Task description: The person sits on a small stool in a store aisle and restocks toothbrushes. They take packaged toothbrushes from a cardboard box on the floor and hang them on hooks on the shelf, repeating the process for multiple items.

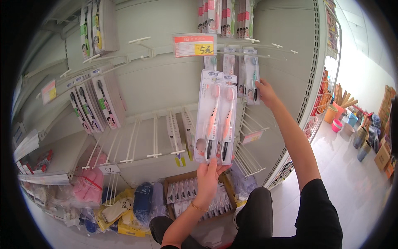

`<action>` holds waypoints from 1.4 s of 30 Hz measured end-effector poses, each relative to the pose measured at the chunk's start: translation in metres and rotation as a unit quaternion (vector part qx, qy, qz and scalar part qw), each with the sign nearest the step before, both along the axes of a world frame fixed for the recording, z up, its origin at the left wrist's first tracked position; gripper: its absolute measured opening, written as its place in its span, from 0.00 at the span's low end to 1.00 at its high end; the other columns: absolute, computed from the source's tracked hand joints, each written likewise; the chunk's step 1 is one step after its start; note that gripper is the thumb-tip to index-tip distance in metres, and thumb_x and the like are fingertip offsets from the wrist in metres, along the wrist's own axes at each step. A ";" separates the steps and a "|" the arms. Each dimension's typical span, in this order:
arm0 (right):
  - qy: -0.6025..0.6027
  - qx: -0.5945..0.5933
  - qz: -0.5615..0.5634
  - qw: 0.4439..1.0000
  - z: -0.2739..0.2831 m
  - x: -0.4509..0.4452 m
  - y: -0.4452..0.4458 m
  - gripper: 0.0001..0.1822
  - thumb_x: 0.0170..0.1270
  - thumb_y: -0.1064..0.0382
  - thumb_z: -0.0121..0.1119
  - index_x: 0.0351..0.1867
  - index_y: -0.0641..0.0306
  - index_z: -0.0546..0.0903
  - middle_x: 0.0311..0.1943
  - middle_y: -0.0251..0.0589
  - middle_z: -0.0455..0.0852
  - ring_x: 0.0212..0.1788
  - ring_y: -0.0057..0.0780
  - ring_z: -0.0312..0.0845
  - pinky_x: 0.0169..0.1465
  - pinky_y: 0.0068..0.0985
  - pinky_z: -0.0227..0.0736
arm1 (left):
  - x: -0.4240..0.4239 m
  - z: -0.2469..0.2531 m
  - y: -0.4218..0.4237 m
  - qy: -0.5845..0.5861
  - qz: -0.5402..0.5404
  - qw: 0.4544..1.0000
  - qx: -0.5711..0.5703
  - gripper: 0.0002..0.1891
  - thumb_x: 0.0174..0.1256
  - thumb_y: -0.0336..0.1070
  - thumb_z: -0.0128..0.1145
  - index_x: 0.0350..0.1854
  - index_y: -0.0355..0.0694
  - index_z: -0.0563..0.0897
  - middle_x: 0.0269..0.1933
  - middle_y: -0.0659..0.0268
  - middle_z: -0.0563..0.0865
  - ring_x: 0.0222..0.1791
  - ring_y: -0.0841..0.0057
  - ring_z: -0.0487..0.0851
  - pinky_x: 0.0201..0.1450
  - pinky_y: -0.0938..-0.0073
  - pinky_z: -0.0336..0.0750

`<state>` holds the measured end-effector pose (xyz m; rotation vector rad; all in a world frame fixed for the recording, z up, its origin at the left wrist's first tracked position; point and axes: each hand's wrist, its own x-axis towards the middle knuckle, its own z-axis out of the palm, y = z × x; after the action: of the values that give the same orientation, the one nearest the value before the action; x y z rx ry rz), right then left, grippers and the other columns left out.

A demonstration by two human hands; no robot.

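Observation:
My left hand (207, 179) grips the lower end of blister-packed toothbrushes, held upright before the display rack. Two packs show side by side, the left toothbrush pack (209, 116) overlapping the right toothbrush pack (229, 124); both brushes are coral and white with black handle ends. Up and to the right, my right hand (266, 91) has its fingers on the right edge of a teal-and-black toothbrush pack (252, 77) by a hook. Beside that pack hang more toothbrush packs (229, 60), partly covered by those in my left hand.
Below stands a cardboard box (199, 220) of packed toothbrushes. Bagged slippers (143, 199) lie to its left. Wire hooks (155, 137) jut from the rack, some carrying toothbrush packs (105, 102). A price sign (195, 45) hangs above. Buckets (337, 124) stand on the floor at right.

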<state>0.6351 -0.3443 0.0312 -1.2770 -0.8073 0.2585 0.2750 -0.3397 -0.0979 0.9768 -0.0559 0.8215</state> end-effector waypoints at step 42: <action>-0.040 -0.081 0.163 0.983 0.003 -0.146 -0.032 0.23 0.65 0.58 0.53 0.57 0.70 0.70 0.46 0.39 0.79 0.45 0.24 0.75 0.48 0.26 0.71 | -0.009 -0.004 0.006 -0.002 0.008 0.999 -0.041 0.17 0.74 0.36 0.37 0.54 0.28 0.70 0.53 0.48 0.79 0.50 0.62 0.80 0.51 0.67 0.76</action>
<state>0.4889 -0.3766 0.0346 -1.3085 -1.0828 0.5473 0.2663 -0.3340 -0.1016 0.8989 -0.0189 0.8339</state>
